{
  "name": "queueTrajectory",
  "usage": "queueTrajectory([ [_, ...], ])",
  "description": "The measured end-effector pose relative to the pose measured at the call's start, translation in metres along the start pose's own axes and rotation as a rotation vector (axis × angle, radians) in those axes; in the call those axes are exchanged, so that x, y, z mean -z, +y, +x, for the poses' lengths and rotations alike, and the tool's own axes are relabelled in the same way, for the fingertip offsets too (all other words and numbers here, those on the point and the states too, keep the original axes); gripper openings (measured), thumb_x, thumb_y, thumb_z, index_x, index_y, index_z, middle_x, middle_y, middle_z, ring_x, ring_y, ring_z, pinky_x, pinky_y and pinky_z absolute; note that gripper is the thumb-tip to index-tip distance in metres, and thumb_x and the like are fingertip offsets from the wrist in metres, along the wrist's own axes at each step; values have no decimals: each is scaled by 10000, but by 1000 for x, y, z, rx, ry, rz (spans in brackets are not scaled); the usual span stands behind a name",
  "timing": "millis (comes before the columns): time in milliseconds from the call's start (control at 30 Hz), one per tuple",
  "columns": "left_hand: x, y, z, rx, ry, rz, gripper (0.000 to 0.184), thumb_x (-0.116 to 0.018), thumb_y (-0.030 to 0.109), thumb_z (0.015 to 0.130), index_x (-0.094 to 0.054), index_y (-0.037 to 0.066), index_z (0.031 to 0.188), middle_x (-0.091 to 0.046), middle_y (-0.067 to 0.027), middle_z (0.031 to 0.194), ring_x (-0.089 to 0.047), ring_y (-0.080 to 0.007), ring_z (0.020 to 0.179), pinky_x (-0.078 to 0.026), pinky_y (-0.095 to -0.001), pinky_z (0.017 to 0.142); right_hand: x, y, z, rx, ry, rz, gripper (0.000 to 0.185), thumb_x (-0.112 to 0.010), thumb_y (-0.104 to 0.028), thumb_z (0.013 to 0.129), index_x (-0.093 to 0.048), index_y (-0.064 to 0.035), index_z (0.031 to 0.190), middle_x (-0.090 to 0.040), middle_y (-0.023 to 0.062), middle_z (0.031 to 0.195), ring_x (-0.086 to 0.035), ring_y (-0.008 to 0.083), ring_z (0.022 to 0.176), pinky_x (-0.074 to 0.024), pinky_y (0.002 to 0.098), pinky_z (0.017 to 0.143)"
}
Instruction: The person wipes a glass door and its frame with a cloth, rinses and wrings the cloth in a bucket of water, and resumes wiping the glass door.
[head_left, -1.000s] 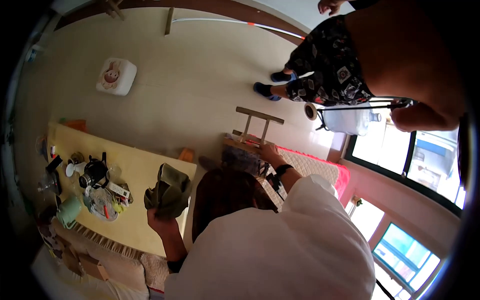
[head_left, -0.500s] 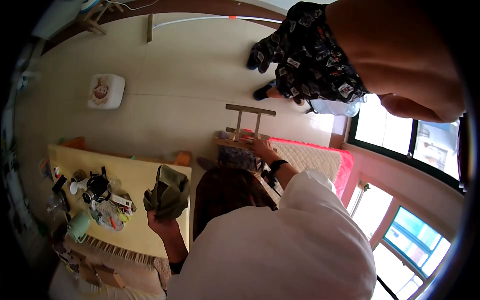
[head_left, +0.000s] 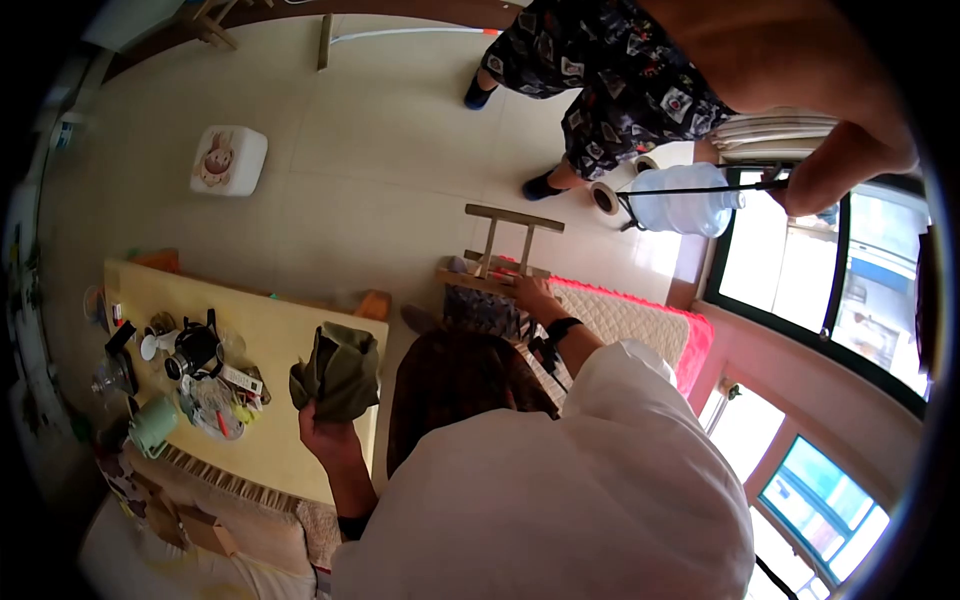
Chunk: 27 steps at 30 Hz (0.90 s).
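At the left, my left hand (head_left: pixel 327 436) grips a crumpled olive-green cloth item (head_left: pixel 340 370) by its lower edge, over the table's near side. Whether it is a bag or a hat I cannot tell. My right hand (head_left: pixel 535 297) is closed at the near bar of a wooden frame (head_left: pixel 510 233) with two legs and a crossbar, like a small stool. Beside that hand lies dark patterned fabric (head_left: pixel 478 308). My fingertips there are small and partly hidden. Between my arms is my dark brown lap (head_left: pixel 470 390).
A cream table (head_left: pixel 290 440) carries a black kettle-like pot (head_left: pixel 195 352), a green mug (head_left: pixel 153 425) and clutter. Another person in patterned shorts (head_left: pixel 610 80) holds a handle by a wheeled carrier with a large water bottle (head_left: pixel 680 200). A white bin (head_left: pixel 229 160) stands on the floor.
The other person has stepped left in view, and the water bottle and wheels show more fully. My view has shifted slightly. My hands hold the same things.
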<state>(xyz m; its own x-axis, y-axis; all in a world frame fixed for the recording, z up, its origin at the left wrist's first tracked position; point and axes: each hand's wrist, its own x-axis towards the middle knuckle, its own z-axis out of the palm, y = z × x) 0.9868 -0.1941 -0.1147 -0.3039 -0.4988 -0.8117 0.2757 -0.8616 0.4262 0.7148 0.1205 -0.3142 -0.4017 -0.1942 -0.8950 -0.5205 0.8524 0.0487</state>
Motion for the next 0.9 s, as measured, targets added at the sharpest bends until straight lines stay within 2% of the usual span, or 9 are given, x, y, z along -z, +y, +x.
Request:
queueTrajectory([
  [100, 10, -1, -6, 23, -59, 7, 494, -399, 220, 859, -344, 45, 1318, -460, -136, 1278, -476, -306, 1134, -421, -438, 884, -1, -1, -4, 56, 93, 6, 401, -653, -206, 676, -557, -102, 1051, -639, 150, 931, -611, 339, 897, -495, 460, 751],
  [167, 9, -3, -12, -8, -53, 9, 488, -400, 217, 864, -351, 41, 1316, -456, -133, 1287, -468, -304, 1148, -406, -436, 912, 8, -6, -5, -24, 59, 62, 404, -623, -179, 735, -531, -138, 1127, -639, 142, 980, -604, 326, 958, -484, 437, 790],
  [300, 19, -12, -24, -7, 25, -98, 471, -454, 166, 866, -383, 39, 1314, -448, -135, 1307, -440, -285, 1196, -343, -446, 1011, 4, -3, 0, -32, 109, 49, 352, -584, -182, 771, -530, -130, 1115, -644, 148, 951, -606, 333, 950, -484, 446, 775],
  [367, 12, -10, -30, -45, 85, -97, 459, -461, 160, 872, -389, 39, 1308, -450, -132, 1305, -437, -282, 1198, -346, -444, 1009, 34, -21, -10, -31, 92, 79, 350, -574, -184, 778, -525, -117, 1118, -638, 168, 959, -601, 342, 958, -471, 448, 806],
  [467, 9, -18, -32, -63, 71, -128, 447, -474, 147, 879, -390, 45, 1306, -450, -122, 1308, -429, -274, 1206, -350, -442, 1008, 3, 0, 49, 7, 99, 18, 492, -664, -275, 689, -525, -147, 1143, -634, 161, 979, -589, 361, 960, -465, 460, 815],
  [700, 36, -36, -25, -58, 145, -162, 416, -433, 171, 898, -409, 43, 1293, -450, -124, 1314, -426, -282, 1210, -325, -447, 1020, 34, -52, 96, 4, -4, -14, 431, -661, -313, 711, -553, -115, 1079, -616, 161, 1042, -565, 347, 1015, -454, 445, 846],
  [733, 43, -41, -26, -36, 222, -143, 425, -437, 163, 888, -407, 45, 1295, -450, -125, 1312, -425, -283, 1210, -322, -449, 1023, 33, -62, 105, 23, -12, -26, 431, -661, -313, 711, -553, -115, 1079, -616, 161, 1042, -565, 347, 1015, -454, 445, 846],
  [800, 48, -45, -32, -15, 301, -131, 434, -441, 155, 878, -405, 47, 1297, -451, -125, 1311, -425, -284, 1211, -320, -450, 1026, 45, -83, 110, 18, -64, 30, 432, -683, -244, 709, -566, -81, 1092, -632, 149, 1000, -601, 320, 957, -476, 417, 825],
  [900, 47, -49, -29, 92, 333, -230, 491, -444, 142, 846, -371, 56, 1324, -429, -129, 1326, -411, -288, 1223, -309, -450, 1036, 24, -103, 155, 46, -30, -28, 427, -677, -259, 724, -567, -65, 1089, -634, 147, 987, -607, 311, 940, -483, 420, 809],
])
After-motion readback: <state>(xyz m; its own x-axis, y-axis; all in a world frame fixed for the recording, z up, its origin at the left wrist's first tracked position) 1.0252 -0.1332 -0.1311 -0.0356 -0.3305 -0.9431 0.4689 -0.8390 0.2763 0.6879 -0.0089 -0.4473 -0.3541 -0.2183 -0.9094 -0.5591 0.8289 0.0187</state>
